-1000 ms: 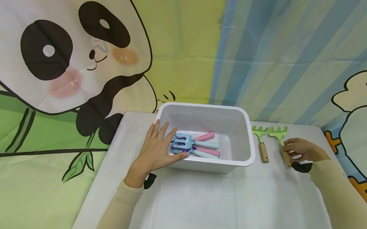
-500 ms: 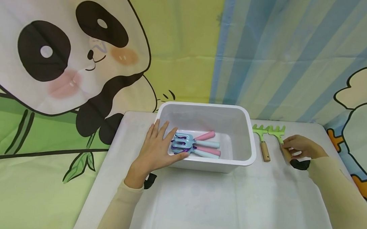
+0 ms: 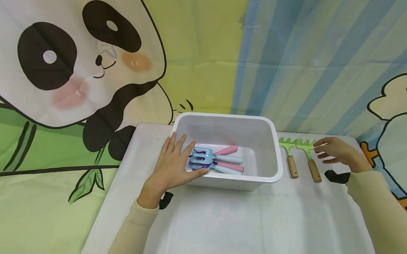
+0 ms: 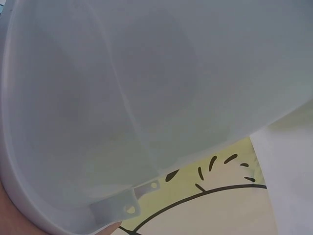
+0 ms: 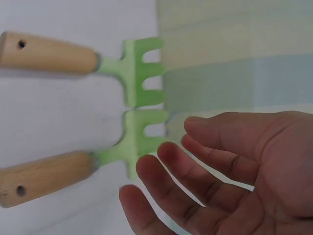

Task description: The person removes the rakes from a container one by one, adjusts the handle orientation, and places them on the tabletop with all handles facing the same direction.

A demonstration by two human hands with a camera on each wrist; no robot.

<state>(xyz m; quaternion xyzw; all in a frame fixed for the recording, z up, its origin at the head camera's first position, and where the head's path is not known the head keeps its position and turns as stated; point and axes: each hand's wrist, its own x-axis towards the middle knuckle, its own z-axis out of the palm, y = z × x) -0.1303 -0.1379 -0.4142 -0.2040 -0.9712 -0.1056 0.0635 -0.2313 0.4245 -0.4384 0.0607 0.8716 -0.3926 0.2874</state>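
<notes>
A white plastic bin [image 3: 271,155] stands on the white table and holds several small garden forks [image 3: 215,161] with blue or purple heads and pink or pale blue handles. My left hand [image 3: 173,164] lies flat with straight fingers against the bin's left wall [image 4: 146,107]. Two green rakes with wooden handles lie side by side right of the bin: one [image 3: 290,160] nearer it, the other [image 3: 310,160] just beyond. In the right wrist view both rakes [image 5: 73,58] [image 5: 78,169] lie just past my fingers. My right hand [image 3: 335,151] hovers open beside the right rake's head, holding nothing.
A cartoon cloth backdrop [image 3: 125,57] hangs right behind the table's far edge. A small black object [image 3: 336,177] lies by my right wrist, another [image 3: 164,200] under my left wrist. The white table [image 3: 247,225] stretches toward me.
My right hand let go of the right rake's handle, opened and lifted away to the right and back. That rake now lies closer to the other one. The left hand stayed put.
</notes>
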